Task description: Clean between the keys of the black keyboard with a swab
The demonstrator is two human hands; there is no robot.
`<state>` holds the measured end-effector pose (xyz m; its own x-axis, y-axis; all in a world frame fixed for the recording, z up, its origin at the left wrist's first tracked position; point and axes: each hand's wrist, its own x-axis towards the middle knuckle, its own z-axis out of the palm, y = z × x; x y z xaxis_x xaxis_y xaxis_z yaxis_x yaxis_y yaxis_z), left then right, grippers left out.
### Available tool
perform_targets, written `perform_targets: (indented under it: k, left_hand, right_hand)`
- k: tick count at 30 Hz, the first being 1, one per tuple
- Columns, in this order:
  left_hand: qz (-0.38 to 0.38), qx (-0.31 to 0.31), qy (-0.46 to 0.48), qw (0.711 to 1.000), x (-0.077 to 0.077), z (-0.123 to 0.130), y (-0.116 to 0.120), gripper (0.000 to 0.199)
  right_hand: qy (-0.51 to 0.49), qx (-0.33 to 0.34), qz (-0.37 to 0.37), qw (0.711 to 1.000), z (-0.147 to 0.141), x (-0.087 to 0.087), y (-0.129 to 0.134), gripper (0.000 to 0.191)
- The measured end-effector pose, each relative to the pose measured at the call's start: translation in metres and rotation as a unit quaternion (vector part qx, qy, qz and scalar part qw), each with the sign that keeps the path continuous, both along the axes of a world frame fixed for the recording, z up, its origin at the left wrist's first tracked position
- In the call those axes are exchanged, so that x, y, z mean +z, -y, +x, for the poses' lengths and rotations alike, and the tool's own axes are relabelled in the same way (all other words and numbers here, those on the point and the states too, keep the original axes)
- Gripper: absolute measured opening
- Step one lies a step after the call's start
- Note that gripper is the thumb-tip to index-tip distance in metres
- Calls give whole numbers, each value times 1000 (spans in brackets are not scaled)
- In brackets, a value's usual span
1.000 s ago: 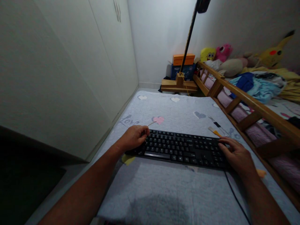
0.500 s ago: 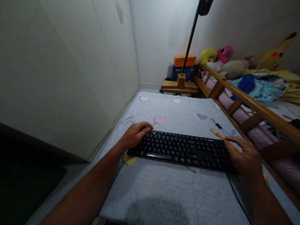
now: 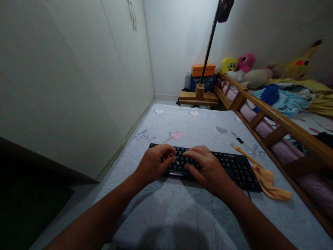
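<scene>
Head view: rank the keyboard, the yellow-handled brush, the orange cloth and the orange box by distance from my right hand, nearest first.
From the right hand:
1. Keyboard: directly under the fingers.
2. Yellow-handled brush and orange cloth: both off to the right, too close to call.
3. Orange box: by the far wall, beyond the bedding.

"Carrier?"
"One cloth-covered surface [image 3: 192, 124], pale, printed with hearts and lettering."
"Contents, from the middle of the keyboard?"
"Black keyboard [image 3: 232, 168], flat. Thin white stick [image 3: 168, 139], ten o'clock. Slim tool [image 3: 239, 140], black-banded, two o'clock. Yellow-handled brush [image 3: 245, 154], between two and three. Orange cloth [image 3: 270, 184], crumpled, between three and four, beside the keyboard's end."
</scene>
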<state>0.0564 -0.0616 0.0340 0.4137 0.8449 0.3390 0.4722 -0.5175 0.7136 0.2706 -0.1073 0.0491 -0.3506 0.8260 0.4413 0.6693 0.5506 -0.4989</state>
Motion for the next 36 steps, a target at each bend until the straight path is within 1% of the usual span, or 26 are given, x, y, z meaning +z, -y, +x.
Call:
perform_targets:
  k: [3, 5, 9, 11, 13, 14, 16, 18, 20, 23, 26, 28, 30, 33, 36]
  left_hand:
    - [15, 4, 9, 1000, -7, 2, 9, 4]
    - [14, 8, 14, 1000, -11, 3, 11, 6]
    - [13, -5, 22, 1000, -15, 4, 10, 9]
    - [13, -8, 31, 999, -15, 5, 8, 9]
    - [14, 4, 46, 999, -16, 2, 4, 11]
    - [16, 15, 54, 998, -17, -1, 1, 14]
    - [21, 64, 65, 996, -19, -10, -9, 17]
    - [22, 125, 80, 989, -24, -22, -25, 19]
    - [-6, 166, 92, 982, -31, -34, -44, 23]
    - [-62, 172, 75, 980, -42, -45, -75, 25]
    - [-73, 190, 38, 978, -51, -46, -96, 26]
    - [-69, 205, 40, 975, -56, -44, -103, 27]
    - [-61, 219, 50, 973, -62, -43, -104, 27]
    - [-69, 209, 61, 974, -70, -46, -103, 26]
    - [-79, 200, 72, 974, -76, -50, -104, 26]
  right_hand:
    - [-17, 16, -12, 1000, -19, -11, -3, 28]
    - [-24, 7, -15, 1000, -24, -19, -5, 25]
    - [-23, -19, -21, 999, -28, -30, -10, 15]
    - [-28, -23, -28, 999, -26, -34, -12, 13]
    - [-43, -37, -37, 998, -23, -37, -15, 15]
    - [-62, -46, -36, 996, -20, -39, -16, 20]
    - [-93, -64, -41, 993, -14, -40, -19, 28]
    - [-124, -68, -44, 989, -9, -39, -22, 23]
    - [-152, -71, -52, 984, -7, -38, -25, 15]
    - [-169, -89, -83, 978, -8, -38, -29, 11]
    - [-166, -91, -116, 975, -12, -40, -33, 11]
    - [-162, -80, -120, 976, -16, -42, -36, 13]
    - [-149, -72, -100, 981, -18, -45, -38, 13]
    - [-132, -70, -64, 987, -20, -49, -40, 13]
    - [-133, -64, -65, 987, -21, -53, -40, 16]
